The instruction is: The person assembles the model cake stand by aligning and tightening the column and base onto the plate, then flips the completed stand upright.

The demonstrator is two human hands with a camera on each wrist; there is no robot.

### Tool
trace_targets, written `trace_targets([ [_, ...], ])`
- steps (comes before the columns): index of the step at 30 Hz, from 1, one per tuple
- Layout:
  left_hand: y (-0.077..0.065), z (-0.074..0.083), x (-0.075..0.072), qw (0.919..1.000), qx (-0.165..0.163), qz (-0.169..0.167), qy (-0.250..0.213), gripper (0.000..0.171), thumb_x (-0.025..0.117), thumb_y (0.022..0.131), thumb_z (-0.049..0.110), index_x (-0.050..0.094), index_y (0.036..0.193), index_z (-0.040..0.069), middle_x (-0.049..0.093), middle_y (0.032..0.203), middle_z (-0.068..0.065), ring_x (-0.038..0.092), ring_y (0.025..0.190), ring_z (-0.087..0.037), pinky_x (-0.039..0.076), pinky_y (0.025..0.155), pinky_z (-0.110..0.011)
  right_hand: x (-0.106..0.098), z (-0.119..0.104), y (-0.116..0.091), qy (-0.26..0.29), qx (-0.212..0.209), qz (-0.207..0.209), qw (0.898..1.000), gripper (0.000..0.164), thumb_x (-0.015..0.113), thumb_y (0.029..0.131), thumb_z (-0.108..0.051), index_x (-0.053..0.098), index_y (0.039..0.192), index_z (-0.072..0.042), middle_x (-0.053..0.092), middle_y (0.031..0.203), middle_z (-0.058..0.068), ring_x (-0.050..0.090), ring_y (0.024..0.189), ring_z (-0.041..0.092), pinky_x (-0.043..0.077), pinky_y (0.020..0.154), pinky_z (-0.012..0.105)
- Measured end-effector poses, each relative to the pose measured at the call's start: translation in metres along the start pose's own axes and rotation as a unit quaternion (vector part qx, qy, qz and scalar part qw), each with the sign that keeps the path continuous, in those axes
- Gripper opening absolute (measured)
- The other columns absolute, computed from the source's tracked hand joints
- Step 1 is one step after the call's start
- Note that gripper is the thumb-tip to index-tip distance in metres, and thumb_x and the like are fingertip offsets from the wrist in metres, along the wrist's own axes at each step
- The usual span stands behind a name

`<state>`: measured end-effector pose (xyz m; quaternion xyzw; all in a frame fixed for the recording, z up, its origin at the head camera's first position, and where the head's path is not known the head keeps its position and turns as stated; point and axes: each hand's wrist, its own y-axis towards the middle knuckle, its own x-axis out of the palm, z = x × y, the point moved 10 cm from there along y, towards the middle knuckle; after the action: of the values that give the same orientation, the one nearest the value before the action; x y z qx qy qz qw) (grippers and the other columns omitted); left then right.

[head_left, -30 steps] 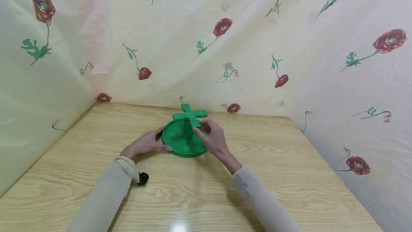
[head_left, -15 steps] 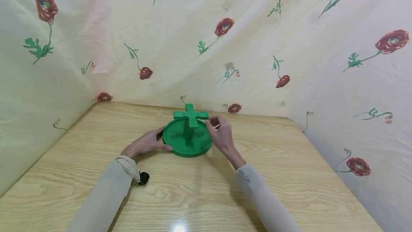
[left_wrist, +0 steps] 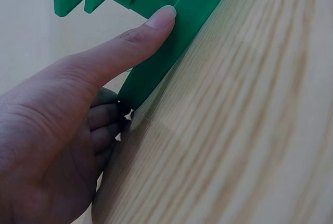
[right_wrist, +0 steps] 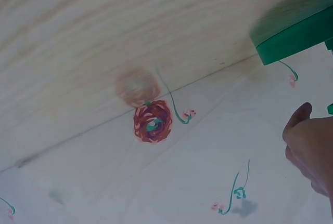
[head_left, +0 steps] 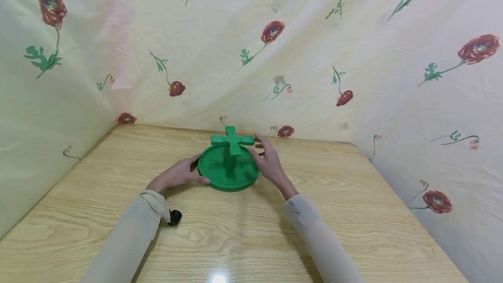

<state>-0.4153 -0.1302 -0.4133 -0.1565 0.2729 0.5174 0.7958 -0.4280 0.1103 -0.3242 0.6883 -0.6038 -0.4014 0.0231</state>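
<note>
A green round tray (head_left: 215, 180) stands on the wooden table, with a post rising from its middle and a flat four-armed cross (head_left: 233, 140) on top. My left hand (head_left: 178, 174) grips the tray's left rim. In the left wrist view its thumb (left_wrist: 140, 39) presses the rim's side, while the fingers are curled at the far side and partly hidden. At the right arm of the cross is my right hand (head_left: 269, 160), its fingers loosely bent; contact with the arm cannot be made out. The right wrist view shows that hand (right_wrist: 315, 151) beside the tray, apart from its rim.
A pale cloth (head_left: 220, 56) with printed red flowers closes off the back and both sides of the table (head_left: 235, 239). A small black object (head_left: 175, 217) sits at the left cuff.
The right hand has drawn back to the right from the front arm of the cross, and its fingers have loosened. The cross has turned slightly. The left hand has stayed on the rim.
</note>
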Motion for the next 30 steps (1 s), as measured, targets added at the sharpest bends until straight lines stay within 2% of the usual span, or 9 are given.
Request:
trace_targets([
  [9,-0.0001,0.0001,-0.0004,0.9999,-0.003,0.001,0.010,0.114,0.085,0.086,0.045,0.016,0.164,-0.001,0.025,0.165,-0.026,0.023,0.152,-0.043,0.027,0.118,-0.060,0.0037,0.0070,0.0030,0.040,0.028,-0.037,0.998,0.054,0.059,0.107,-0.012,0.040,0.155,0.003,0.049,0.149,0.025,0.054,0.130,0.043,0.050,0.101,0.054],
  [16,-0.0006,0.0006,-0.0012,1.0000,-0.002,0.002,0.007,0.113,0.085,0.086,0.044,0.017,0.165,0.001,0.026,0.165,-0.025,0.023,0.152,-0.042,0.026,0.118,-0.060,0.0035,0.0061,0.0042,0.072,0.024,-0.048,0.996,0.054,0.060,0.107,-0.011,0.041,0.154,0.005,0.048,0.149,0.028,0.053,0.130,0.046,0.048,0.100,0.060],
  [23,-0.0018,0.0012,-0.0021,1.0000,0.000,0.004,0.005,0.112,0.085,0.086,0.044,0.018,0.165,0.002,0.026,0.165,-0.025,0.023,0.152,-0.042,0.026,0.118,-0.060,0.0011,0.0052,0.0036,0.058,0.025,-0.043,0.997,0.049,0.058,0.107,-0.009,0.045,0.152,0.004,0.053,0.146,0.023,0.057,0.125,0.039,0.051,0.095,0.050],
  [30,-0.0020,0.0016,-0.0013,1.0000,0.002,0.004,0.002,0.112,0.085,0.086,0.043,0.018,0.165,0.002,0.026,0.165,-0.024,0.023,0.152,-0.042,0.026,0.118,-0.059,-0.0003,0.0087,0.0018,0.057,0.029,-0.038,0.997,0.039,0.058,0.107,-0.009,0.054,0.145,0.003,0.060,0.137,0.019,0.059,0.120,0.034,0.050,0.091,0.044],
])
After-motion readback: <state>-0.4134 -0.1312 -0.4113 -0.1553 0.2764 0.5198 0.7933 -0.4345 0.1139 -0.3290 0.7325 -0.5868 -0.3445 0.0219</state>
